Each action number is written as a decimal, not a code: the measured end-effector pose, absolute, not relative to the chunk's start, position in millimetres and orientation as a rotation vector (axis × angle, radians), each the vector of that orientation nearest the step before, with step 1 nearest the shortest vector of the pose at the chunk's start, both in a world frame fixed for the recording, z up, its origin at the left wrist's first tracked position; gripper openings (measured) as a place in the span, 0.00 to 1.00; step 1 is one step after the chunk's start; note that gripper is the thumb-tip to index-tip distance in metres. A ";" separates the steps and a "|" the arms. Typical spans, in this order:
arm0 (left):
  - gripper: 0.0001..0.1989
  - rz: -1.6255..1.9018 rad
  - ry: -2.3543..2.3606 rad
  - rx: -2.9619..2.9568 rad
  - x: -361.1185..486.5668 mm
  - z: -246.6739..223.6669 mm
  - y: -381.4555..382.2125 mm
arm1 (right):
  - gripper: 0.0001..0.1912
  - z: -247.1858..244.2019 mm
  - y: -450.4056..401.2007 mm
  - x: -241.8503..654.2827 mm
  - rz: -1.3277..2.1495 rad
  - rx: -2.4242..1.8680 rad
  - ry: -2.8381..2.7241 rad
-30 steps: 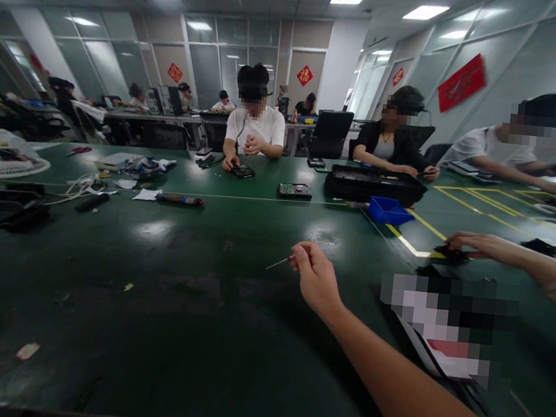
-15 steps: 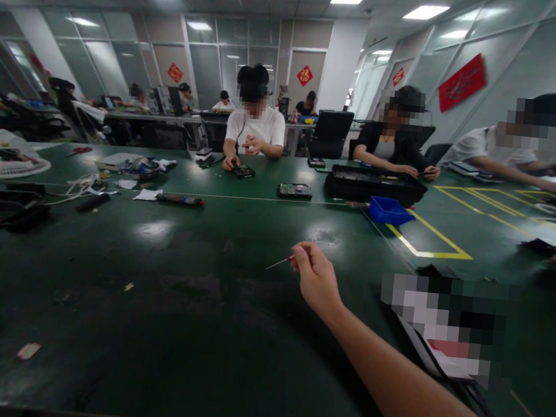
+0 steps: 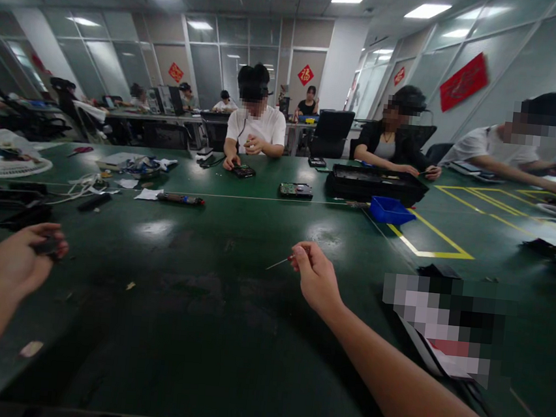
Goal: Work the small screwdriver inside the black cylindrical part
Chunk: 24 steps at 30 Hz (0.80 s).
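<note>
My right hand (image 3: 315, 274) is closed around a thin screwdriver (image 3: 278, 263), whose metal shaft points left above the green table (image 3: 185, 350). At the left, my left hand (image 3: 20, 259) is raised over the table with its fingers curled round a small dark object (image 3: 47, 246), which is blurred and too unclear to name. A wide gap lies between the two hands. A small pale scrap (image 3: 131, 285) rests on the table between them.
Across the table are a green circuit board on a dark drive (image 3: 296, 190), a long black casing (image 3: 376, 185), a blue tray (image 3: 390, 211) and a dark cylindrical tool (image 3: 180, 199). White cables (image 3: 80, 188) lie left. Several people sit opposite and at the right.
My left hand has come into view from the left with a small dark object in it. My right hand has stayed in place with the screwdriver.
</note>
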<state>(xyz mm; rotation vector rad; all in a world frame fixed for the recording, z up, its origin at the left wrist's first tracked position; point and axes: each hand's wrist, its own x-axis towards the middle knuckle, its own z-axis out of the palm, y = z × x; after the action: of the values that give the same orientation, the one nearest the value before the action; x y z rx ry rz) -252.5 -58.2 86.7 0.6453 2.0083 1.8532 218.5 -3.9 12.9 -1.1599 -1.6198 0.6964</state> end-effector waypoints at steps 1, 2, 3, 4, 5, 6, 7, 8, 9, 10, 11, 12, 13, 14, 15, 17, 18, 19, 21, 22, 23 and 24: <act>0.11 1.804 1.881 0.628 -246.6 80.4 -51.0 | 0.14 13.0 -4.4 218.6 0.698 -1.160 -1.621; 0.11 1.758 1.771 0.637 -237.3 74.4 -44.0 | 0.14 13.0 -4.7 218.7 0.701 -1.160 -1.624; 0.12 1.711 1.691 0.675 -224.9 68.9 -37.4 | 0.14 13.0 -5.0 218.8 0.705 -1.161 -1.626; 0.12 1.659 1.634 0.713 -210.0 64.0 -31.5 | 0.14 12.9 -5.2 219.1 0.708 -1.163 -1.626; 0.12 1.598 1.581 0.774 -193.4 59.8 -26.5 | 0.14 12.7 -5.2 219.4 0.712 -1.164 -1.627; 0.12 1.553 1.525 0.847 -175.6 56.1 -22.4 | 0.14 12.6 -5.0 219.6 0.714 -1.165 -1.629; 0.12 1.496 1.473 0.911 -157.4 53.0 -19.3 | 0.14 12.4 -4.8 219.9 0.717 -1.164 -1.628; 0.12 1.435 1.418 0.971 -139.2 50.5 -17.2 | 0.14 12.3 -4.6 220.1 0.714 -1.164 -1.630; 0.12 1.391 1.361 1.023 -121.5 48.7 -16.0 | 0.14 12.2 -4.4 220.2 0.714 -1.160 -1.632; 0.12 1.361 1.309 1.066 -104.5 47.6 -15.6 | 0.14 12.3 -4.3 220.2 0.718 -1.159 -1.628; 0.12 1.317 1.252 1.107 -88.1 47.4 -16.0 | 0.14 12.5 -4.4 220.1 0.720 -1.160 -1.625; 0.13 1.273 1.197 1.149 -72.6 48.1 -17.0 | 0.14 12.8 -4.6 219.9 0.722 -1.159 -1.625; 0.14 1.233 1.148 1.191 -57.9 49.3 -18.4 | 0.14 13.3 -4.9 219.7 0.724 -1.160 -1.626; 0.16 1.191 1.111 1.242 -43.9 51.0 -20.1 | 0.13 13.8 -5.3 219.5 0.726 -1.160 -1.629; 0.20 1.140 1.093 1.317 -30.7 52.8 -21.8 | 0.13 14.4 -5.7 219.3 0.726 -1.160 -1.633; 0.23 1.059 1.138 1.481 -7.3 55.0 -24.5 | 0.12 15.4 -6.6 218.8 0.716 -1.159 -1.645; 0.22 1.021 1.186 1.556 2.8 54.7 -25.4 | 0.12 15.9 -7.0 218.6 0.705 -1.158 -1.658; 0.19 0.989 1.244 1.624 11.5 53.1 -25.8 | 0.11 16.3 -7.4 218.3 0.691 -1.156 -1.674; 0.15 0.932 1.346 1.752 24.2 46.2 -25.8 | 0.10 16.9 -8.2 217.4 0.667 -1.155 -1.709; 0.14 0.902 1.373 1.822 28.0 41.1 -25.4 | 0.10 17.3 -8.6 216.9 0.662 -1.154 -1.727; 0.14 0.870 1.379 1.890 30.1 35.5 -25.0 | 0.10 17.7 -9.1 216.3 0.661 -1.154 -1.742; 0.14 0.839 1.369 1.953 30.6 29.5 -24.4 | 0.09 18.2 -9.6 215.8 0.663 -1.155 -1.756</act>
<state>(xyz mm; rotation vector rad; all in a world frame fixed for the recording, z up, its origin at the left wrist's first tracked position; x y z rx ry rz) 30.6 -24.4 29.5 1.9533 1.3692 0.8386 215.8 -9.6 18.2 -1.1552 -1.7560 0.6627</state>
